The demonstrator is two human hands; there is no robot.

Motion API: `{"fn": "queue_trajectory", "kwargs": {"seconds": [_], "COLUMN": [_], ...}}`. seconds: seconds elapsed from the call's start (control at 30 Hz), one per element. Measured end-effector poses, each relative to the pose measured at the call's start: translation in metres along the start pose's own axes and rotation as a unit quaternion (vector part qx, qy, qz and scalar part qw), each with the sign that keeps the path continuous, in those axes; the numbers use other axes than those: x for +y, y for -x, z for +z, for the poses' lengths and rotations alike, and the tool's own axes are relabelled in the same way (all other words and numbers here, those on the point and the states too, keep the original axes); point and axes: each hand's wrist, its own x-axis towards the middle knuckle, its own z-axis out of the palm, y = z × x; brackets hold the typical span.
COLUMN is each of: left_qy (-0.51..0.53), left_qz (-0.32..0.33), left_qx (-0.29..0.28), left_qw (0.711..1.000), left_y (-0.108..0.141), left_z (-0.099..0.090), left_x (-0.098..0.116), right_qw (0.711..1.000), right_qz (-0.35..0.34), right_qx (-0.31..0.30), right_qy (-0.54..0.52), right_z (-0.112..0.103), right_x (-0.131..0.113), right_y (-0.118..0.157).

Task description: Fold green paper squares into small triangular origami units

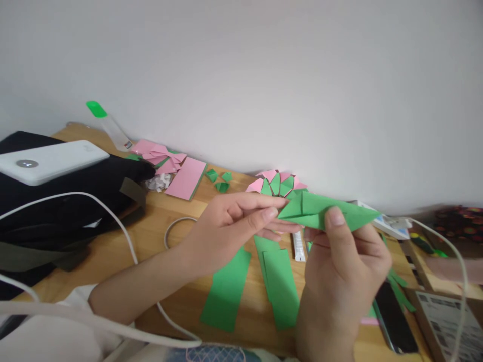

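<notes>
A white power bank (68,158) rests on a black bag (94,181) at the far left of a wooden table (177,211), with a white cable (126,236) looping in front. Next to them, a green-capped bottle (115,133) leans near the wall, beside pink folded papers (158,152), white scraps (158,182) and a pink sheet (187,177) lying over green. Small green folds (222,187) sit just beyond. At center, a person's left hand (234,221) reaches across above a green sheet (226,291), its thumb and index finger narrowed at the left tip of a folded green paper (313,208); whether they grip it cannot be told. Behind the hands, a pink-and-green rosette (276,185) lies near the wall; below them are overlapping green strips (281,286) and a white tube (299,246). The right hand (347,256) holds the folded paper aloft, thumb pressed on its near face and fingers behind, the pointed end extending right. Farther right are a white box (394,229), thin green cuttings (400,291), a dark phone (394,317) and, at the corner, a labeled parcel (441,322).
</notes>
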Motion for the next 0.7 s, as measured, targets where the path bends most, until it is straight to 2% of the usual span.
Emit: {"fn": "queue_trajectory", "kwargs": {"seconds": [0.23, 0.4, 0.7], "left_qy": [0.008, -0.030, -0.011], "left_qz": [-0.009, -0.005, -0.001], "left_qx": [0.009, 0.015, 0.022], "left_qw": [1.000, 0.999, 1.000], "left_y": [0.0008, 0.0005, -0.0010], "left_z": [0.0014, 0.0028, 0.0004], "left_x": [0.0029, 0.0034, -0.0038], "right_qw": [0.999, 1.000, 1.000], "right_qz": [0.020, -0.001, -0.010], "right_qx": [-0.026, -0.008, -0.005], "right_qy": [-0.008, -0.002, -0.002], "right_z": [-0.0003, 0.0043, 0.0076], "right_x": [0.0013, -0.0004, -0.0029], "right_y": [0.0006, 0.0024, 0.0050]}}
